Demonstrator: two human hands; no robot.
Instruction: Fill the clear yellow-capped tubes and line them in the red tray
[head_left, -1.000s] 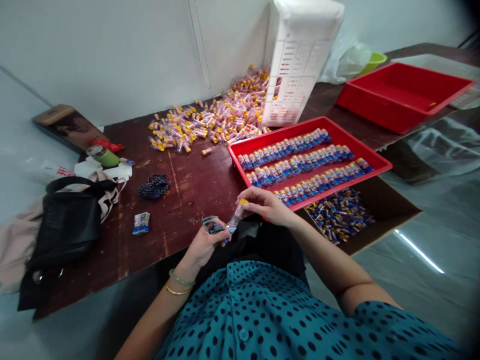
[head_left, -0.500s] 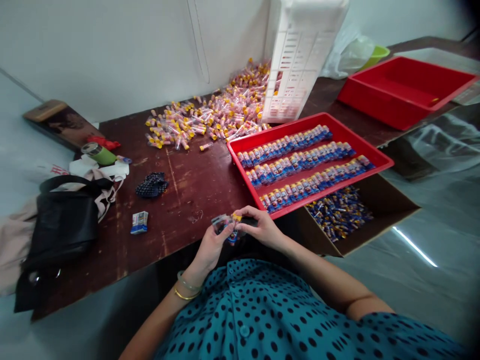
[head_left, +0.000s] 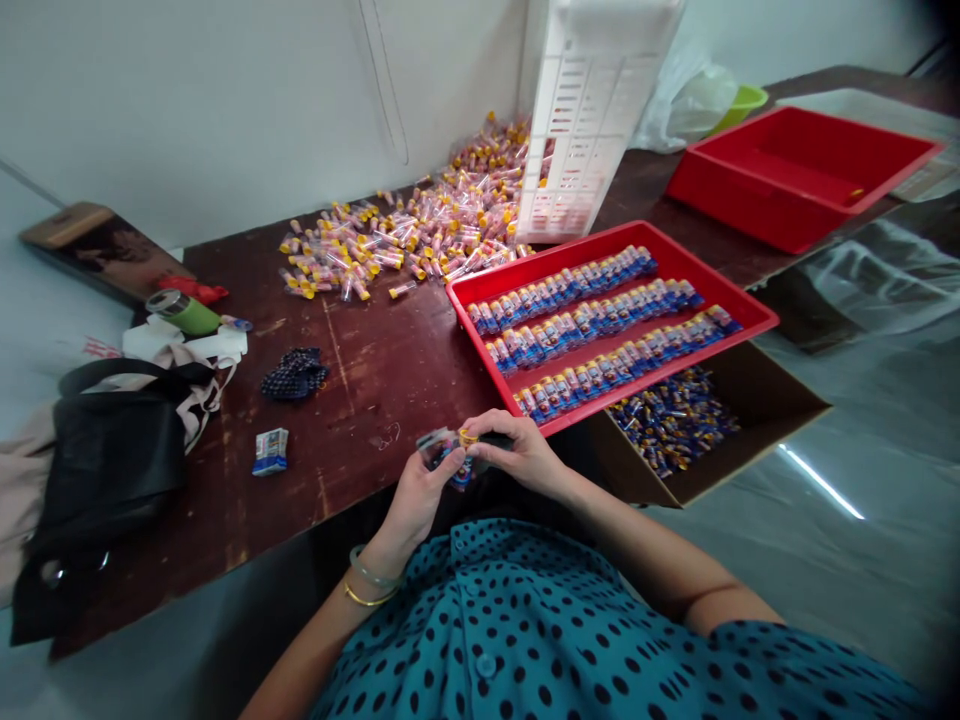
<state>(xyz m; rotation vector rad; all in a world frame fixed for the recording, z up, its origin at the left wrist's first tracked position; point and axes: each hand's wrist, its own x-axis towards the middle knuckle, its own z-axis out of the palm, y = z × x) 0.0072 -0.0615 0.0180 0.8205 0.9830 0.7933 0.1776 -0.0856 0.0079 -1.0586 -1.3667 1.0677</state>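
Close to my body, in front of the table edge, both hands are together at a small clear plastic wrapper with blue print [head_left: 461, 472]. My left hand [head_left: 417, 497] is closed around the wrapper, thumb on top. My right hand [head_left: 523, 452] pinches a small yellow-capped tube [head_left: 467, 437] at the wrapper's upper end; my fingers partly hide it. Just beyond my right hand, a red tray [head_left: 637, 388] holds three rows of upright yellow-topped, blue-printed tubes [head_left: 592, 320]. A heap of clear, yellow-capped tubes with pink contents [head_left: 420, 232] lies against the wall.
Below the tray, a cardboard box [head_left: 784, 400] holds many blue wrapped pieces. A white crate [head_left: 577, 130] stands on end behind the tray; a red bin [head_left: 750, 190] sits at right. At left are a black bag [head_left: 112, 440], green can [head_left: 187, 312], dark cloth [head_left: 294, 374] and small packet [head_left: 270, 452].
The view has shifted slightly, so the table items appear a little further left. Both hands keep their hold at the wrapper, with only slight finger movement.
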